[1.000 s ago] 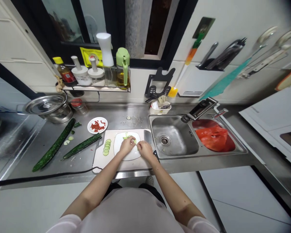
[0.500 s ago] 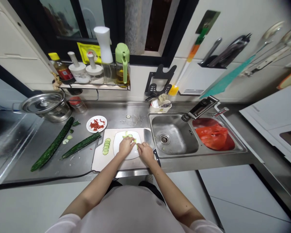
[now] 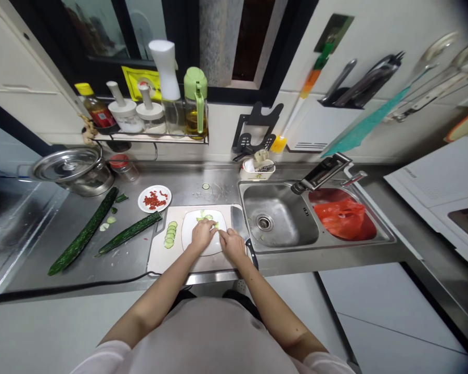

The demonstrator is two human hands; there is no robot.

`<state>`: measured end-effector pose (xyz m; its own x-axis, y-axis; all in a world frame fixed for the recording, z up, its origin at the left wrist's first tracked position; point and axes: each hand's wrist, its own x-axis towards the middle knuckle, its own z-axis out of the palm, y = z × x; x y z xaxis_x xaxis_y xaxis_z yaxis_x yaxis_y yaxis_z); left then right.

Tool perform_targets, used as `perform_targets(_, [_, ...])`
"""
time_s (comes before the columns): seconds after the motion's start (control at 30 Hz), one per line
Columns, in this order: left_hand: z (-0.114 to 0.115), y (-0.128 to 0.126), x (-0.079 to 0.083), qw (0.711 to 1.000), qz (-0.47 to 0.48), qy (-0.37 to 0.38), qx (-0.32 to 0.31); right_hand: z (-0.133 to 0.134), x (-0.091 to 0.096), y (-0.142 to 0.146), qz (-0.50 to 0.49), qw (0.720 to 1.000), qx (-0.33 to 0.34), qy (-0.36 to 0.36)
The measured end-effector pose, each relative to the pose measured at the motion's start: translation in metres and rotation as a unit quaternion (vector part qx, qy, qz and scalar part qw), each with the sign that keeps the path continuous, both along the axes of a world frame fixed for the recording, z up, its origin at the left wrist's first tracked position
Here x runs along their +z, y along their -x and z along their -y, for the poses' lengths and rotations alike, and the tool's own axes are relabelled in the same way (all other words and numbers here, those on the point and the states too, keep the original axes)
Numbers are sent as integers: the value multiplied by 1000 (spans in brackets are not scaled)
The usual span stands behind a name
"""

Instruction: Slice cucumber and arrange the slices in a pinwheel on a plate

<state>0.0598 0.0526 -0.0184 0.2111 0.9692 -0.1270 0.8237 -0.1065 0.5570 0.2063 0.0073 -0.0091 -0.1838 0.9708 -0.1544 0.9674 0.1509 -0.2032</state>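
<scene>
Pale green cucumber slices [image 3: 205, 215] flat on white plate [image 3: 189, 232]; plate centred on cutting board [image 3: 159, 260]

Left hand [image 3: 203, 235] and right hand [image 3: 231, 244] shifted slightly on plate [image 3: 191, 221], knife handle [image 3: 251, 253] more exposed

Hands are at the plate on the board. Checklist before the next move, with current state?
1. Round white plate sits fully on the pale rectangular cutting board: ok.
2. Left hand and right hand are both at the plate, close together: ok.
3. Steel cleaver with black handle lies flat on the board right of the plate, ungripped: ok.
4. Cleaver handle clear of the right wrist: cannot tell, they lie very close.
5. Row of green cucumber slices is on the board, left of the plate: ok.
6. What the fingertips grip: cannot tell, hidden.
</scene>
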Motion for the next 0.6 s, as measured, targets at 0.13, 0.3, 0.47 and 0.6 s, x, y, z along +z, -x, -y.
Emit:
perform_targets(0.13, [0, 0, 0, 1000, 7, 2, -1, 0, 1, 1, -5, 1000, -4, 4])
perform_targets(0.3, [-1, 0, 0, 1000, 8, 1, -1, 1, 1, 1, -5, 1000, -3, 1])
perform_targets(0.47, [-2, -1, -1, 1000, 8, 11, 4, 1, 0, 1, -3, 1000, -3, -4])
perform_targets(0.6, [-3, -1, -1, 1000, 9, 15, 4, 1, 0, 1, 1, 1000, -4, -9])
